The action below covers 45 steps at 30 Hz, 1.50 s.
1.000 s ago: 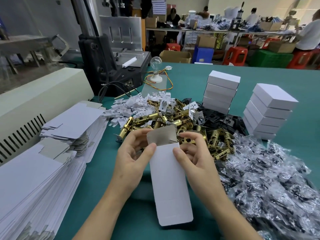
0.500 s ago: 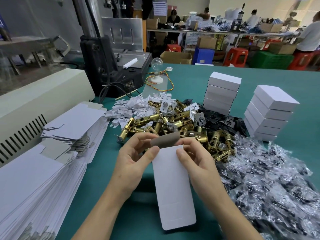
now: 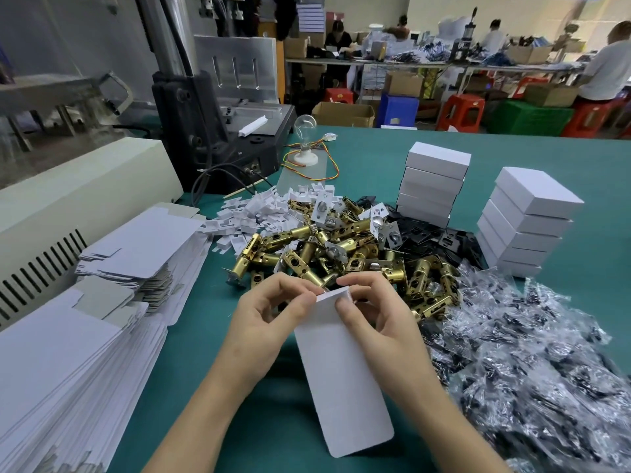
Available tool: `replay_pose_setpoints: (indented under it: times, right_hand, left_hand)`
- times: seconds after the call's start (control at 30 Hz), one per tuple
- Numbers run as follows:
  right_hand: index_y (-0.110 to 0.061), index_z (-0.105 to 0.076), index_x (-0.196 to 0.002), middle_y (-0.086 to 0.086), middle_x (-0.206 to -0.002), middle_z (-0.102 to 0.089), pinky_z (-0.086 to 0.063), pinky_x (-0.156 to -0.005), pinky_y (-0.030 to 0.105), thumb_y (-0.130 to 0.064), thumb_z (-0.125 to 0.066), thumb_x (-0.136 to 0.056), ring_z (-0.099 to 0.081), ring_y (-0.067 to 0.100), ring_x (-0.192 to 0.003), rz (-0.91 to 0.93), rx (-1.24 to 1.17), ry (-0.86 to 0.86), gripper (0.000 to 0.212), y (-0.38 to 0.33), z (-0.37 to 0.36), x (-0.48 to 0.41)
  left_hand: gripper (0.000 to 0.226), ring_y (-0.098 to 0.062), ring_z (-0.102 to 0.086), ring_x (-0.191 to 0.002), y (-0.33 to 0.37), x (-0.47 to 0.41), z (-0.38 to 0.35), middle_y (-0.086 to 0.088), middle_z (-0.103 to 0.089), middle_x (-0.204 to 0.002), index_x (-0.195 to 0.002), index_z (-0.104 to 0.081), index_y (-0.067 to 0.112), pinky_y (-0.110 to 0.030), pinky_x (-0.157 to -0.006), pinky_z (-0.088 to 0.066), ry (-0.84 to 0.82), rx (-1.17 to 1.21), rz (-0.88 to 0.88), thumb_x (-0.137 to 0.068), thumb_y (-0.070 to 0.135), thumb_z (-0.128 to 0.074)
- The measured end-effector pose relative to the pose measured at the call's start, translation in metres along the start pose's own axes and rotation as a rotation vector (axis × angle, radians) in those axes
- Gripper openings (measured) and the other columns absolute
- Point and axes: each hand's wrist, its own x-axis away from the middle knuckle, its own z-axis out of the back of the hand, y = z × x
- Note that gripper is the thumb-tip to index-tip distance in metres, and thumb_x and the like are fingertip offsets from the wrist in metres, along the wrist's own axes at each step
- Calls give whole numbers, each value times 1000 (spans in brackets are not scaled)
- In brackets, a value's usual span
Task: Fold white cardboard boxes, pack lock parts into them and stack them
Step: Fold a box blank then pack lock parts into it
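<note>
I hold a white cardboard box (image 3: 338, 377) over the green table (image 3: 375, 158), its long lid flap hanging toward me. My left hand (image 3: 269, 322) pinches the box's far left corner. My right hand (image 3: 372, 312) grips the far right corner, thumb on the white face. The far end flap is folded down out of sight. Just behind my hands lies a heap of brass lock latches (image 3: 341, 254). Flat box blanks (image 3: 68, 353) are piled at the left. Two stacks of closed white boxes (image 3: 433, 182) (image 3: 526, 220) stand at the back right.
Small white plastic pieces (image 3: 259, 213) and black plates (image 3: 440, 237) lie behind the latches. Clear bags of small dark parts (image 3: 532, 353) cover the right side. A beige machine (image 3: 68, 199), a black press (image 3: 211, 124) and a light bulb (image 3: 305, 126) stand at the back left.
The grey end flap that stood up at the box's far end has been folded down and tucked out of sight. Both hands shifted closer together at that end.
</note>
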Motion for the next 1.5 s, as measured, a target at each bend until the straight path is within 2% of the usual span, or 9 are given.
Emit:
replay_pose_setpoints:
  times: [0.17,0.3,0.4,0.53,0.73,1.03,1.23,1.33,1.5]
  right_hand:
    - [-39,-64,-113,-8,-104,-73,-63,-73,43,-33,-65,-98,-73,15,-95,24,31,0,17,-1,3,0]
    - [-40,-64,-117,-9,-109,-74,-62,-79,39,-31,-65,-99,-72,15,-101,-3,26,-38,20,-1,4,0]
    - [-42,-63,-120,-9,-111,-74,-61,-82,40,-38,-65,-96,-72,14,-103,-33,25,-56,24,-1,4,0]
    - [-41,-63,-121,-9,-110,-75,-60,-79,34,-39,-65,-94,-73,13,-102,-41,20,-76,27,-1,4,0]
    - [-38,-63,-121,-7,-108,-75,-61,-79,35,-28,-66,-100,-73,14,-101,-29,73,-100,23,0,3,0]
    - [-43,-63,-120,-9,-109,-75,-60,-79,32,-39,-66,-92,-74,12,-100,-46,62,-86,29,3,2,0]
    - [-44,-62,-122,-9,-107,-75,-61,-76,35,-39,-64,-93,-74,13,-97,-56,73,-97,29,2,3,0]
    - [-41,-63,-121,-9,-103,-77,-59,-73,35,-37,-62,-96,-73,12,-94,-41,83,-107,26,0,4,0]
    - [-39,-67,-114,-9,-95,-77,-51,-68,21,-33,-60,-96,-70,7,-85,-28,80,-39,20,-4,6,-1]
  left_hand:
    - [23,-14,-73,-101,-1,-1,-1,-1,-79,-110,-107,-82,28,-24,-82,-59,-89,41,101,-96,34,-63]
    - [28,-19,-73,-94,0,-1,3,-6,-79,-107,-109,-82,30,-29,-77,-59,-90,103,195,-96,37,-59]
    - [27,-14,-72,-90,-1,-2,5,-4,-80,-105,-110,-82,33,-27,-76,-58,-94,103,228,-92,36,-61]
    - [27,-10,-71,-90,-1,-2,4,-3,-79,-106,-111,-82,33,-23,-77,-57,-109,95,219,-93,34,-62]
    - [23,-8,-70,-85,-5,-2,4,-6,-78,-96,-106,-82,29,-17,-73,-54,-113,59,233,-89,39,-70]
    - [21,-9,-66,-81,-7,-3,4,-16,-72,-97,-100,-82,29,-17,-70,-52,-86,79,256,-88,40,-69]
    - [20,-7,-65,-82,-7,-3,4,-2,-74,-92,-96,-82,30,-17,-72,-50,-97,19,215,-87,43,-70]
    - [30,-6,-64,-84,-7,-1,3,7,-74,-92,-97,-80,31,-16,-73,-48,-116,-10,158,-85,54,-66]
    - [27,-8,-66,-111,-6,2,0,13,-74,-114,-111,-79,45,-13,-81,-50,-120,-152,50,-93,53,-61]
